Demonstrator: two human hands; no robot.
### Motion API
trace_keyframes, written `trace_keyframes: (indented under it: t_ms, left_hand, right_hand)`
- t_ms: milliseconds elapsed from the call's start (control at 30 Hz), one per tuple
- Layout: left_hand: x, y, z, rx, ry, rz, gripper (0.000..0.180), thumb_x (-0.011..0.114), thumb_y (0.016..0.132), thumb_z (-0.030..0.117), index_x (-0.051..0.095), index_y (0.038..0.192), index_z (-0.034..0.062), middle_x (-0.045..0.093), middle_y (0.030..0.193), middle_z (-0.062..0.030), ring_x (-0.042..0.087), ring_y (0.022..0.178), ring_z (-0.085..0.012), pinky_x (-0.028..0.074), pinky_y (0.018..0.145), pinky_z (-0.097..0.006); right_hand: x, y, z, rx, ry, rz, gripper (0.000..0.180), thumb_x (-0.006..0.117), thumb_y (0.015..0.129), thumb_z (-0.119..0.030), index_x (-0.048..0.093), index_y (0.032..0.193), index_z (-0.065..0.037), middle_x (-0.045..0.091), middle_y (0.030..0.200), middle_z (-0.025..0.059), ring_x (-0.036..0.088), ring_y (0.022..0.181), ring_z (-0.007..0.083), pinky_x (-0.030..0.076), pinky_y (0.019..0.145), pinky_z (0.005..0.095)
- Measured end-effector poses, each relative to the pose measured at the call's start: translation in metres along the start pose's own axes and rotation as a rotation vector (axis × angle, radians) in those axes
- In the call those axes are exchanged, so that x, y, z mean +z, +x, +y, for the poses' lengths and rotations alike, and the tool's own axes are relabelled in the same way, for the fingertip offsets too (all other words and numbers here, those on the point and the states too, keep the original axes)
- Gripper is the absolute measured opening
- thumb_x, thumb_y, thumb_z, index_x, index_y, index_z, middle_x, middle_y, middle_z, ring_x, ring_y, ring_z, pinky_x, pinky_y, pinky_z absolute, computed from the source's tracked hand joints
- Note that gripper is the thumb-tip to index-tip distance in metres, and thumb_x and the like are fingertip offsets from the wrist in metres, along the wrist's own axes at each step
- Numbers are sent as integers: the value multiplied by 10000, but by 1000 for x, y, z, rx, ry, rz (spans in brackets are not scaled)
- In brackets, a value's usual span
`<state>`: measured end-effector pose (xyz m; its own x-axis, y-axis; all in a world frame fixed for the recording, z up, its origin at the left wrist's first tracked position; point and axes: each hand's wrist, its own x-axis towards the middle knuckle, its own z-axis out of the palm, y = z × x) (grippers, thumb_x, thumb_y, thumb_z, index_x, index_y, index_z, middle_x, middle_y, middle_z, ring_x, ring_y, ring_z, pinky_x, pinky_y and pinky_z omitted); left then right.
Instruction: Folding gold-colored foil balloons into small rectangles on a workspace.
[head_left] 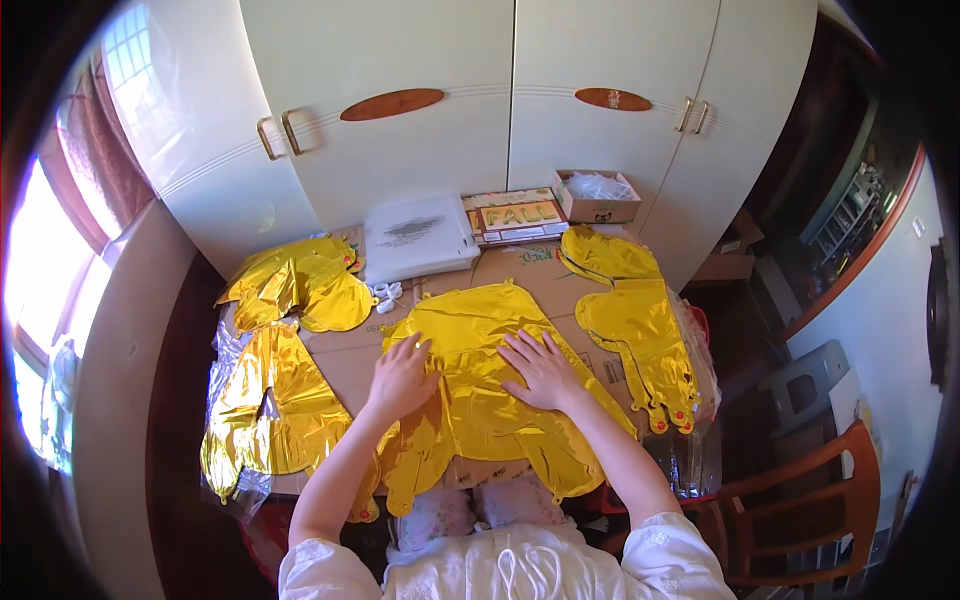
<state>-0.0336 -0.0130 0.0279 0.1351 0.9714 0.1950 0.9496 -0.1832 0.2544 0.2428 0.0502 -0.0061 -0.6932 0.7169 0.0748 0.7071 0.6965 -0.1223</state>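
Observation:
A large flat gold foil balloon (475,345) lies in front of me on a sheet of cardboard (520,268), its lower lobes hanging over the near edge. My left hand (403,378) rests on its left side, fingers stretched out. On its right side my right hand (543,370) presses flat with fingers spread. Neither hand grips anything. Another gold foil balloon (268,400), creased, is beside my left forearm, and one more gold foil piece (305,285) sits behind it. Along the right edge stretches a long gold foil balloon (640,330) with small red spots near its end.
At the back stand a white plastic case (420,240), a flat printed box (513,215) and an open carton (598,198) holding clear plastic. A small white cord bundle (386,296) lies near the case. Behind is a white cabinet (400,60); a wooden chair (800,500) stands at right.

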Motion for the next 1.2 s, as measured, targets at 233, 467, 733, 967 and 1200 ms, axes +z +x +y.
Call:
trace_keyframes:
  t_ms: [233,467,733,967,1200]
  left_hand:
    - [-57,-117,12,-39,-132,-11,442,673,795,248,566,1170,40,545,1209,-164,506,1119,-358,414,944,-458]
    - [-34,-131,60,94,-214,-77,371,702,775,244,625,1085,55,600,1111,-97,545,1050,-296,435,899,-418]
    - [-2,-70,62,248,-71,-72,275,678,765,258,639,980,92,611,1015,-60,572,970,-250,454,824,-393]
    - [12,-42,42,242,3,47,235,688,761,255,633,932,103,616,1011,-44,592,932,-242,466,785,-383]
    - [13,-35,31,299,17,174,116,645,757,208,610,790,103,592,909,-32,582,880,-223,457,722,-374]
  right_hand:
    - [3,1,0,-16,3,2,675,366,935,-555,300,1461,-136,265,1531,83,188,1432,258,94,1169,488]
    - [3,0,5,-30,23,27,702,338,941,-589,283,1465,-126,267,1526,99,179,1433,283,97,1165,498]
    - [-42,-51,-45,-56,99,98,707,618,820,-468,419,1369,-71,375,1448,138,356,1329,334,246,1109,509]
    - [-4,-49,-70,-140,7,258,413,661,761,-211,582,1122,-28,642,1076,117,612,1060,282,535,801,381]
    - [-17,-46,-53,132,223,411,131,600,813,-108,667,925,-93,675,747,116,658,607,265,522,533,367]
